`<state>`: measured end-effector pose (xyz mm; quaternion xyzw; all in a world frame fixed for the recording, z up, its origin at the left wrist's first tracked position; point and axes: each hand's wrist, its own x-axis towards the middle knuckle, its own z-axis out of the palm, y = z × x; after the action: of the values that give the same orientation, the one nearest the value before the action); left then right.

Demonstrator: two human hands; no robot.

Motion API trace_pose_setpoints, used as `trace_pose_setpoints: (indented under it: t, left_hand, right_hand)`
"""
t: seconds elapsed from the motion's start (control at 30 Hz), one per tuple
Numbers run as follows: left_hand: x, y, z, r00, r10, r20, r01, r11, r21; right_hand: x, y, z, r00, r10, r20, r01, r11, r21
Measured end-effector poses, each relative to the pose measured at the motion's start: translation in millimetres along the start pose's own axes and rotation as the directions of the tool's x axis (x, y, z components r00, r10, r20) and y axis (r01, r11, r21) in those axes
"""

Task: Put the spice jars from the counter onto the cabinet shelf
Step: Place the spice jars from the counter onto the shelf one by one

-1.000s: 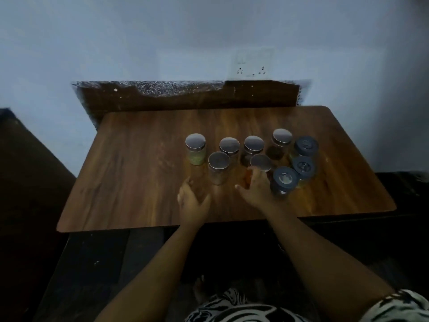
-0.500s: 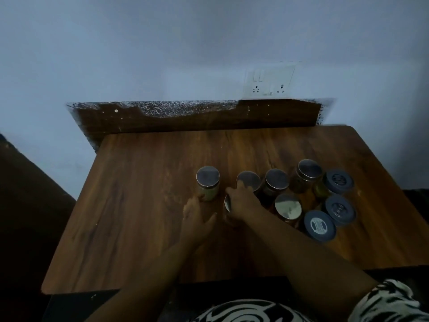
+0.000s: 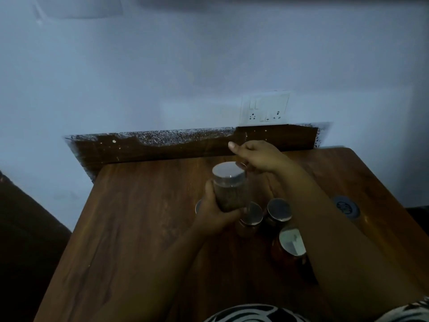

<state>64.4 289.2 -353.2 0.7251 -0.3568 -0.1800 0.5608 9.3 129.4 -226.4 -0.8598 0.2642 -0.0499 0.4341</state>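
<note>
My left hand grips a clear spice jar with a silver lid and brownish contents, held above the wooden counter. My right hand hovers just behind the jar's lid with curled fingers; whether it holds anything is hidden. Three silver-lidded jars stand on the counter under my arms. A blue-lidded jar shows to the right of my right forearm. Another lid edge peeks out behind my left hand. No cabinet shelf is in view.
A dark wooden backsplash runs along the counter's far edge against a pale wall. A white socket plate sits on the wall above it. A dark surface lies to the left of the counter.
A jar has come up off the counter and now sits in my left hand. My right hand rose from the jar group to behind its lid. The view moved closer.
</note>
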Motion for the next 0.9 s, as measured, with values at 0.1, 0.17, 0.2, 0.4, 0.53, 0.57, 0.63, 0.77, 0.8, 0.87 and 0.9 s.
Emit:
trace_pose_setpoints:
  t: [0.1,0.17,0.2,0.4,0.53,0.57,0.63,0.77,0.8,0.87,0.9]
  left_hand:
    - [13,21,-3,0.997,-0.06,-0.058,0.052,0.99,-0.129]
    - [22,27,-7,0.997,-0.072,-0.02,0.065,0.967,-0.246]
    - [25,29,-10,0.997,-0.08,-0.005,0.074,0.951,-0.299]
    - [32,40,-16,0.999,-0.034,0.01,0.035,0.95,-0.309]
    - [36,39,-15,0.998,0.039,-0.049,-0.046,0.987,-0.154]
    - [36,40,-15,0.995,0.053,-0.081,-0.061,0.993,-0.097]
    - [38,44,-16,0.986,0.08,-0.149,-0.084,0.996,-0.021]
    - [35,55,-11,0.946,0.149,-0.287,-0.125,0.987,0.1]
    - [34,57,-10,0.938,0.162,-0.308,-0.123,0.982,0.141]
    - [34,58,-9,0.931,0.19,-0.312,-0.12,0.966,0.23]
    - [34,60,-10,0.938,0.182,-0.296,-0.111,0.964,0.241]
  right_hand:
    - [2,0,-5,0.99,-0.057,0.132,0.033,0.984,0.177]
    - [6,5,-4,0.966,-0.111,0.231,0.042,0.957,0.286]
    - [9,8,-4,0.959,-0.137,0.25,0.037,0.929,0.368]
    - [27,18,-2,0.959,-0.182,0.216,-0.018,0.725,0.688]
    - [31,17,8,0.982,-0.138,0.129,0.016,0.742,0.67]
    - [32,17,10,0.984,-0.137,0.118,0.018,0.725,0.688]
    - [33,16,12,0.984,-0.145,0.107,0.019,0.675,0.737]
    - [31,11,11,0.985,-0.147,0.093,0.02,0.627,0.779]
    - [30,10,11,0.985,-0.147,0.089,0.027,0.643,0.765]
    - [28,6,12,0.988,-0.137,0.066,0.048,0.693,0.719]
    - [28,6,13,0.991,-0.125,0.044,0.057,0.701,0.711]
